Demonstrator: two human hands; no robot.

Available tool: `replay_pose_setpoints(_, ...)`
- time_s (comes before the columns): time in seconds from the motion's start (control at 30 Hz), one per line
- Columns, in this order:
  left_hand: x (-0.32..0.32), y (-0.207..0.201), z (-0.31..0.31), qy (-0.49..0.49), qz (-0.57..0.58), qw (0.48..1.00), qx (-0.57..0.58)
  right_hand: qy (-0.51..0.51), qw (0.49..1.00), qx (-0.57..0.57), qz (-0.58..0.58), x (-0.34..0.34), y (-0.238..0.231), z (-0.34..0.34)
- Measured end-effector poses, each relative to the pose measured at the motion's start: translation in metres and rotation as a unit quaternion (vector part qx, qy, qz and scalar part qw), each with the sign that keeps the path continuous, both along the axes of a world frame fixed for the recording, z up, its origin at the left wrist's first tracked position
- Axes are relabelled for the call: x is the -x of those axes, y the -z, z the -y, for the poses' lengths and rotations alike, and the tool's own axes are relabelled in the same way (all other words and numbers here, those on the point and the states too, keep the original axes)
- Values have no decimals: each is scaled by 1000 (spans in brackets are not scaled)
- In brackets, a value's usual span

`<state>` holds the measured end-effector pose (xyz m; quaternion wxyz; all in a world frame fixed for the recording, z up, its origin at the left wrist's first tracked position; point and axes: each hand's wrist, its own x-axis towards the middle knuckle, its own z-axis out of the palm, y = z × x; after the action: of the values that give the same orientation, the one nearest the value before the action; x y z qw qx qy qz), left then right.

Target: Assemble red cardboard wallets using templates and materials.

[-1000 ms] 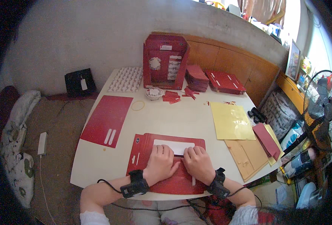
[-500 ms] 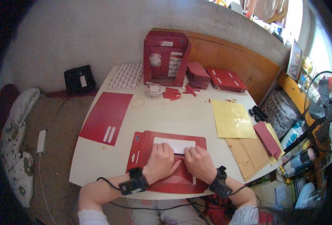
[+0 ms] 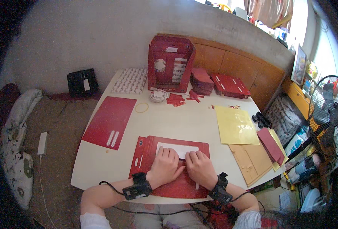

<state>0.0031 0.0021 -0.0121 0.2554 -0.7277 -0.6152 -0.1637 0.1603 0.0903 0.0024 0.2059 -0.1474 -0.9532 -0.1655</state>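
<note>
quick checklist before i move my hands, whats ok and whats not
1. Left hand on the red cardboard panel: ok, touching.
2. Right hand on the same panel: ok, touching.
3. White rectangle on the panel fully uncovered: not ok, both hands overlap its lower part.
4. Panel clear of the yellow sheet: ok, apart.
5. Panel pressed flat beneath the hands: cannot tell, hidden.

Curled fingers (image 3: pixel 169 153) hide part of the white panel (image 3: pixel 180 146) on the red card (image 3: pixel 184 187)
</note>
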Motion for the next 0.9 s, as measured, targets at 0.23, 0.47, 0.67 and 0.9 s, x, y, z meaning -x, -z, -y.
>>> replay_pose_setpoints(0.23, 0, -9, -1, 24, 79, 995, 48, 2, 1000, 19, 6, 0, -2, -1)
replay_pose_setpoints(0.47, 2, -10, -4, 43, 75, 994, 65, 8, 998, 43, 41, 1, -2, 0)
replay_pose_setpoints(0.67, 2, -5, -2, 35, 29, 996, 78, 22, 998, 17, 57, 3, -2, 4)
replay_pose_setpoints(0.9, 3, -6, -4, 72, 42, 994, 70, -24, 997, 71, 16, 2, 1, 0)
